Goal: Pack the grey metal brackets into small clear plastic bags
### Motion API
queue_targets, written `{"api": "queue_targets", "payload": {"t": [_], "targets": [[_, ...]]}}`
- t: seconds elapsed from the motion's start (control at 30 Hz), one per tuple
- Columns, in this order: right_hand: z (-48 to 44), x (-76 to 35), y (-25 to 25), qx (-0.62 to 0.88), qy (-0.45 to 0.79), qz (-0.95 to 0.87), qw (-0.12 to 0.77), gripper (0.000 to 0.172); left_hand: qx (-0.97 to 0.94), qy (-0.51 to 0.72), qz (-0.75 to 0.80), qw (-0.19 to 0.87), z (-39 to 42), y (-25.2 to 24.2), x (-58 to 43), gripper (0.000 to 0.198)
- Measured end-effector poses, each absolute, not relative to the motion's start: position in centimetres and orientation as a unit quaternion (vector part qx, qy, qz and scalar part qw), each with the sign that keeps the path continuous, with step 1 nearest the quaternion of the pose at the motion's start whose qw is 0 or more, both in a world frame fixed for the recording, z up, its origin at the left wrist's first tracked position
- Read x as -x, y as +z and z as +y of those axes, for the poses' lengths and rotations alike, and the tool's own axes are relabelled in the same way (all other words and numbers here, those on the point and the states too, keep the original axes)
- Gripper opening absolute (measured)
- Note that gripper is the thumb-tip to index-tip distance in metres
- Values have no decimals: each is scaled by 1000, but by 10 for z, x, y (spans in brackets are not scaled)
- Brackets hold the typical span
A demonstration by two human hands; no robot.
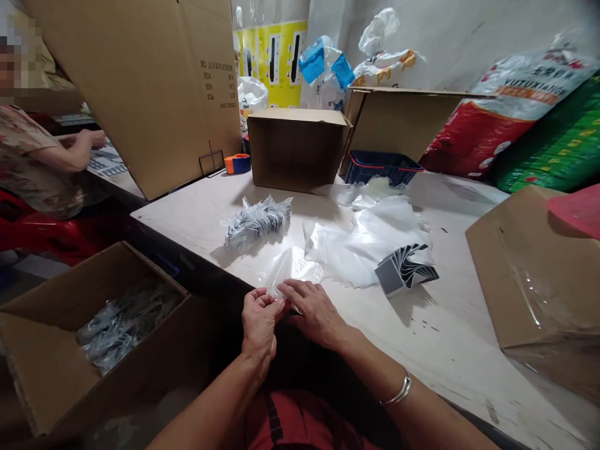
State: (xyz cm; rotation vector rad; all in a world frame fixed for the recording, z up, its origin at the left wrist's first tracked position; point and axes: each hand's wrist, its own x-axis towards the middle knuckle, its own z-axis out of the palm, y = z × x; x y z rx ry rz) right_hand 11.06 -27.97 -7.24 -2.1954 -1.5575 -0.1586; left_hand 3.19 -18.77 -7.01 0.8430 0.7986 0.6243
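Note:
At the table's near edge, my left hand (260, 319) pinches the near end of a clear plastic bag (293, 265). My right hand (316, 309) is closed on the same end, its fingertips close to the left thumb. The rest of this bag lies on the white table, pointing away from me. A stack of flat clear bags (356, 247) spreads just beyond, to the right. Right of the stack stands a fanned bundle of grey and black bent pieces (404, 270). A bagged bundle of similar pieces (257, 222) lies to the left, beyond my hands.
An open carton (182, 300) with several bagged bundles stands low at left. Across the table are an open cardboard box (297, 150), a dark blue basket (382, 167) and an orange-and-blue tape roll (237, 164). Another carton (539, 281) sits right. A person (42, 156) works at far left.

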Motion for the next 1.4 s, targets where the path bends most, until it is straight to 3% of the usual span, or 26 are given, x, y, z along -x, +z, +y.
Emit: {"api": "queue_targets", "payload": {"t": [0.1,0.2,0.33,0.47,0.7,0.9,1.0,1.1,1.2,1.3,1.4], "targets": [[-282,-108,-84,794,-75,-558,229,23,-444,262,341,786,-196,-69,-23,47],[-288,-112,-92,763,-97,-568,291,12,-433,220,368,793,-199,-63,-15,38],[-295,-118,-97,690,-120,-606,376,17,-348,182,447,804,-190,-62,-10,34],[-302,-127,-95,662,-101,-622,406,19,-350,136,459,805,-178,-73,-8,31],[-309,-152,-92,634,-60,-673,376,17,-420,124,393,808,-175,-82,-12,25],[-312,-157,-81,739,-197,-577,285,39,-427,147,399,798,-181,-76,-22,24],[-313,-142,-71,756,-230,-518,328,32,-437,164,403,787,-181,-74,-30,29],[-310,-124,-68,752,-186,-523,356,21,-457,173,387,782,-181,-72,-36,36],[-303,-116,-76,763,-156,-509,368,25,-496,177,351,774,-182,-72,-41,40],[-297,-119,-85,777,-145,-466,397,11,-553,171,320,750,-183,-73,-41,41],[-294,-129,-86,803,-132,-403,419,19,-640,139,307,691,-183,-73,-38,40]]}}
